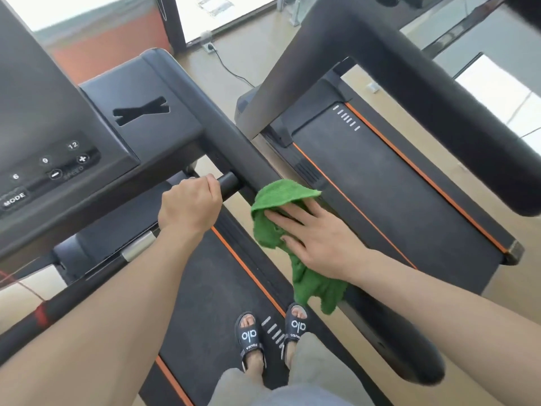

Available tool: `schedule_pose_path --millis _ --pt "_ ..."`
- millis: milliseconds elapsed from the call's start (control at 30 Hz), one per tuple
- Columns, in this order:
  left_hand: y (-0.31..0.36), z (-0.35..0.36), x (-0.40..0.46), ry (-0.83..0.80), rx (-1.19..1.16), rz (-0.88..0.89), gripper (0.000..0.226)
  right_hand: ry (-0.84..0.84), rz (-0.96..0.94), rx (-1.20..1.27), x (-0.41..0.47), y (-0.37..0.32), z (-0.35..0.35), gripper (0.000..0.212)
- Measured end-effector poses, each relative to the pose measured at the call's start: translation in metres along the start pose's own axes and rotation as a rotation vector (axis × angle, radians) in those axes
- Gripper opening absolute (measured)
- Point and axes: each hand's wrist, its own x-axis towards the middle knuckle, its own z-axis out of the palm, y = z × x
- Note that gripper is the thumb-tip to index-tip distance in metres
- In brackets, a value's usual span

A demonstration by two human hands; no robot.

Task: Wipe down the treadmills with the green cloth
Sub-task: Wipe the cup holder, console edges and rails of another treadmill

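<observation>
I stand on the belt (216,291) of a black treadmill. My right hand (319,235) lies flat, fingers straight, pressing the green cloth (281,197) onto the treadmill's right handrail (246,159). The cloth drapes over the rail and hangs down toward my feet. My left hand (190,206) grips the short inner handlebar (229,184) below the console (44,159), fingers curled round it. A second treadmill (395,183) stands to the right, its belt edged in orange.
The console shows speed buttons and a MODE key. The second treadmill's thick handrail (439,106) crosses the upper right. A power cable (231,68) runs over the tan floor to a socket (209,47) by the windows. My sandalled feet (272,332) rest on the belt.
</observation>
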Motion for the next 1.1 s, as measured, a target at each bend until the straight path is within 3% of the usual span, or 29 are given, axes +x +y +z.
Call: schedule_pose_path --millis 233,300,400,500,600,733,800,867,933,967,1000,1033,1100 --pt "-0.003 0.008 0.005 0.064 0.018 0.019 0.044 -0.219 0.556 1.009 0.082 0.019 -0.019 0.049" --pt "-0.002 0.012 0.007 0.122 0.036 0.012 0.049 -0.280 0.638 1.266 0.078 0.025 -0.014 0.051" --pt "-0.002 0.017 0.009 0.150 0.115 0.021 0.047 -0.351 0.726 1.418 0.047 0.040 0.001 0.052" --pt "0.003 0.017 0.006 0.183 0.226 0.010 0.047 -0.403 0.825 1.357 -0.030 0.058 0.027 0.035" --pt "0.036 0.021 -0.013 0.253 0.174 -0.191 0.050 -0.516 0.910 1.155 -0.108 0.073 0.061 0.020" --pt "0.122 0.041 -0.097 0.337 -0.276 -0.259 0.050 -0.554 1.007 1.242 -0.165 0.083 0.073 0.021" --pt "0.164 0.056 -0.150 0.299 -0.579 -0.351 0.046 -0.586 0.990 1.298 -0.188 0.081 0.070 0.023" --pt "0.200 0.069 -0.179 0.170 -0.931 -0.558 0.044 -0.550 0.981 1.325 -0.207 0.096 0.110 0.033" --pt "0.227 0.080 -0.185 0.122 -1.123 -0.736 0.045 -0.441 0.872 1.282 -0.237 0.127 0.175 0.056" --pt "0.237 0.082 -0.184 0.149 -1.121 -0.764 0.047 -0.410 0.827 1.286 -0.250 0.123 0.172 0.042" --pt "0.244 0.086 -0.182 0.197 -1.095 -0.775 0.049 -0.357 0.812 1.262 -0.251 0.102 0.142 0.027" --pt "0.249 0.088 -0.181 0.247 -1.062 -0.783 0.050 -0.275 0.821 1.181 -0.250 0.077 0.096 0.025" --pt "0.254 0.091 -0.181 0.314 -1.023 -0.785 0.048 -0.111 0.659 0.975 -0.257 0.036 0.035 0.036"
